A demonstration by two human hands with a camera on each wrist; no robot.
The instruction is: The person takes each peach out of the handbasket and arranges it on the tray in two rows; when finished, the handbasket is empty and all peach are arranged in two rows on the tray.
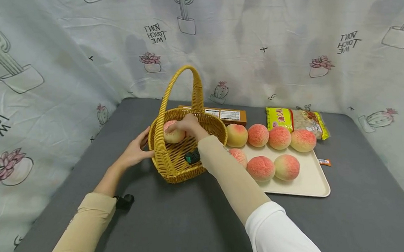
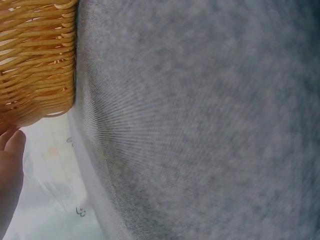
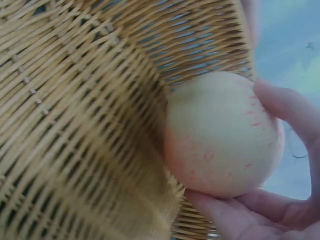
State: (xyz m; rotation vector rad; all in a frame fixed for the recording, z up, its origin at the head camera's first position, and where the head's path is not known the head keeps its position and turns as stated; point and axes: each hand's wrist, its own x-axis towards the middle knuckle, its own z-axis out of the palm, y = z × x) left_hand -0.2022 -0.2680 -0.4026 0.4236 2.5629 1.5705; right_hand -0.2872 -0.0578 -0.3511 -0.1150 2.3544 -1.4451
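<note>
A yellow woven basket with a tall arched handle stands on the grey table. Inside it, at the left end, my right hand pinches a pink and cream peach between thumb and fingers. The right wrist view shows the peach close against the wicker wall. My left hand holds the basket's left end from outside, thumb and fingers spread along the wall. In the left wrist view only a few fingertips show, touching the wicker.
Right of the basket, a cream tray bears several peaches. A brown box lies behind the basket. A yellow food packet lies behind the tray, and a small orange wrapper beside it. Patterned cloth hangs around the table.
</note>
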